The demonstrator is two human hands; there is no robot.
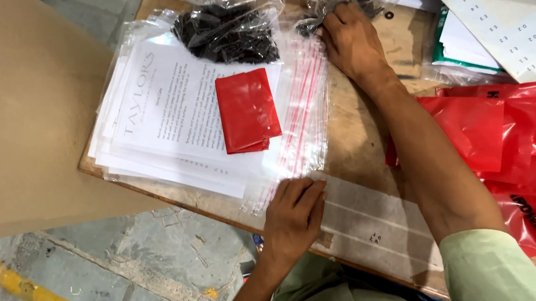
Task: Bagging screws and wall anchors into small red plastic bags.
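**Hands on bags, small dark parts**

Left hand point(294, 214) lay flat, fingers together and nearly straight, pressing a clear zip bag point(373, 215) at the board's near edge. Right hand point(351, 38) reached far, fingers curled narrow, pinching small dark pieces point(307, 26) beside a clear-bagged dark pile point(225, 33). Folded red bag point(247, 110) lay on papers point(165, 114).

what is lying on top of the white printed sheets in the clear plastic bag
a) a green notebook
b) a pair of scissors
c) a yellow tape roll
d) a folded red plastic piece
d: a folded red plastic piece rests on the stack of white printed sheets in the clear plastic bag, between the pile of small dark pieces and the left hand.
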